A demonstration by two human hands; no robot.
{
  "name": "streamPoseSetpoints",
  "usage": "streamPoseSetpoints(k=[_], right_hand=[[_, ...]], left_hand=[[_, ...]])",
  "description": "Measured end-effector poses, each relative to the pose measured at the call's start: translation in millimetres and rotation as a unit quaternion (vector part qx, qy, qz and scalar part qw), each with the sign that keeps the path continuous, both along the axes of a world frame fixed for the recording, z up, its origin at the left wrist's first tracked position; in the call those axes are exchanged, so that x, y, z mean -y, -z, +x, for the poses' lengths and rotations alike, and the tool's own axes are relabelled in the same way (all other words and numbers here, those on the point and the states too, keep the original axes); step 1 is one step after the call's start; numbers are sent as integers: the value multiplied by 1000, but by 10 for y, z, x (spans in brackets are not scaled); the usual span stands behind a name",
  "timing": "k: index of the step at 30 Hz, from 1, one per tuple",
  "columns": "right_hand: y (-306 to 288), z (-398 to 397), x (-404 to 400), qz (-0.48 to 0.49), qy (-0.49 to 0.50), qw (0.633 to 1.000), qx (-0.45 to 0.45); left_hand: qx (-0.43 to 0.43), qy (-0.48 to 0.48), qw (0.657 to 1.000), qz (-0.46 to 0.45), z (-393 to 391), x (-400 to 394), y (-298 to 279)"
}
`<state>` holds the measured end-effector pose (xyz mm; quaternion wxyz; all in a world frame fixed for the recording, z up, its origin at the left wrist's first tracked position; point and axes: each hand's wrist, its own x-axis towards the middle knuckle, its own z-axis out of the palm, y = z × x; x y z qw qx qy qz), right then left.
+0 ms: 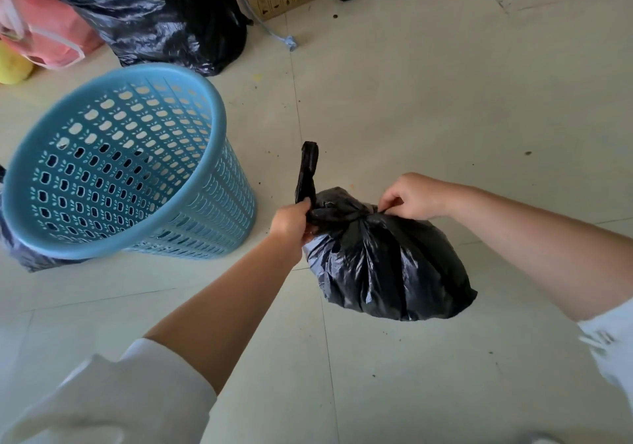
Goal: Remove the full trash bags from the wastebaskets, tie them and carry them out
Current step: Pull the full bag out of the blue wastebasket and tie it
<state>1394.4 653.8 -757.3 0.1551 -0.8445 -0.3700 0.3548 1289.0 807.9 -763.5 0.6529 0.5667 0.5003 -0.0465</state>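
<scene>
Tiled floor [411, 101] — bag neck [342, 216] between fingers [394, 204]

You are gripping thin, glossy black plastic film — the trash bag [387, 262] is creased and catches the light. Beside it, the blue wastebasket [113, 166] looks like smooth moulded plastic, perforated all over. The floor [445, 101] is pale tile, matt and speckled with grit — your sleeves [113, 395] look like soft white cloth.
</scene>
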Motion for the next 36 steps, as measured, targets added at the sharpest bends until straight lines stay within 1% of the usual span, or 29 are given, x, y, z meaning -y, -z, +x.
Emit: streamPoseSetpoints(k=[2, 6, 7, 9, 10, 11, 13, 14, 15, 17, 20, 22, 24, 28, 30, 32, 34, 36], right_hand=[[40, -8, 38, -13, 0, 1000, -5], [61, 3, 47, -37, -6, 999, -2], [78, -13, 46, -48, -17, 999, 0], [133, -70, 54, -75, -43, 996, -10], [151, -87, 65, -91, -54, 994, -15], [153, -86, 77, -106, -61, 992, -20], [101, -16, 86, -126, -51, 990, -28], [54, 39, 83, -133, -40, 990, -27], [-3, 91, 76, -143, -35, 989, -25], [-156, 169, 37, -163, -28, 986, -15], [-534, 162, -48, -174, -9, 985, 4], [-863, 64, -112, -187, -10, 982, 13], [-1202, -55, -215, -201, -25, 979, 20], [-1809, -354, -493, -210, -46, 976, 26], [-2162, -575, -725, -206, -69, 976, 20], [-2507, -821, -1010, -204, -104, 973, 17], [-2803, -1099, -1309, -205, -136, 969, 22], [-3057, -1388, -1650, -207, -155, 965, 37]], left_hand=[[-29, 16, 999, 18, -52, -55, 4], [-56, 27, 998, 21, -83, -89, 3], [-63, 56, 996, 34, -80, -99, 5], [-69, 148, 983, 84, -76, -129, -1], [-46, 176, 978, 105, -64, -133, -12], [-11, 183, 976, 113, -49, -131, -47], [75, 152, 979, 109, 21, -140, -151], [104, 146, 976, 120, 69, -136, -230], [116, 161, 970, 140, 118, -126, -339], [106, 222, 951, 186, 213, -128, -585], [56, 272, 933, 229, 279, -221, -1016], [56, 280, 932, 225, 206, -281, -1342], [54, 302, 931, 196, 33, -339, -1645], [-21, 357, 924, 138, -467, -387, -2049], [-46, 346, 932, 98, -779, -496, -2284], [-69, 314, 945, 67, -1094, -671, -2552], [-100, 290, 950, 61, -1403, -876, -2838], [-145, 286, 945, 62, -1720, -1119, -3118]])
